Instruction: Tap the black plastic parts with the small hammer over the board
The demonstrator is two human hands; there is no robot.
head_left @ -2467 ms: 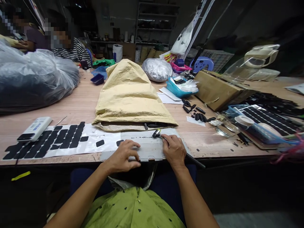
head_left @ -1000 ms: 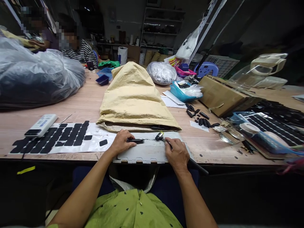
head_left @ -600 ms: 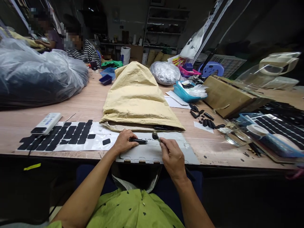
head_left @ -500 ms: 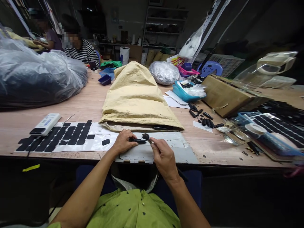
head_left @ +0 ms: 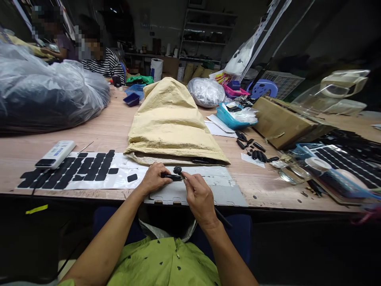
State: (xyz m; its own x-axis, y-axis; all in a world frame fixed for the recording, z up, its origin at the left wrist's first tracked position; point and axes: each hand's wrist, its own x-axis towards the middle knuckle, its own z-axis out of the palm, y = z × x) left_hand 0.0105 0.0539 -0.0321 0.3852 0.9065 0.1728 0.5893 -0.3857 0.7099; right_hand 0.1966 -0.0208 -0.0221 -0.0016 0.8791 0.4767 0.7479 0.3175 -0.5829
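My left hand (head_left: 156, 178) is closed on one end of a slim black piece (head_left: 173, 177), keeping it low over the grey board (head_left: 226, 190). My right hand (head_left: 200, 194) is wrapped round a tool with a round black head (head_left: 177, 170) and a thin metal neck. Its dark handle (head_left: 223, 218) sticks out behind the wrist. The round head is just above the black piece; I cannot tell whether they touch. Left of the board lies a white sheet of black rounded stickers (head_left: 98, 169). A yellow sack (head_left: 175, 123) stands beyond both hands, with dark pieces at its mouth.
Several black parts (head_left: 258, 153) lie to the right, near a blue basket (head_left: 235, 119) and a cardboard box (head_left: 285, 123). A power strip (head_left: 59, 153) sits at the left. Behind it is a big plastic bag (head_left: 53, 95). Two people (head_left: 104, 63) sit at the far left.
My right hand has moved slightly left, bringing the tool's round head over the black piece. My left hand stays in place with its hold.
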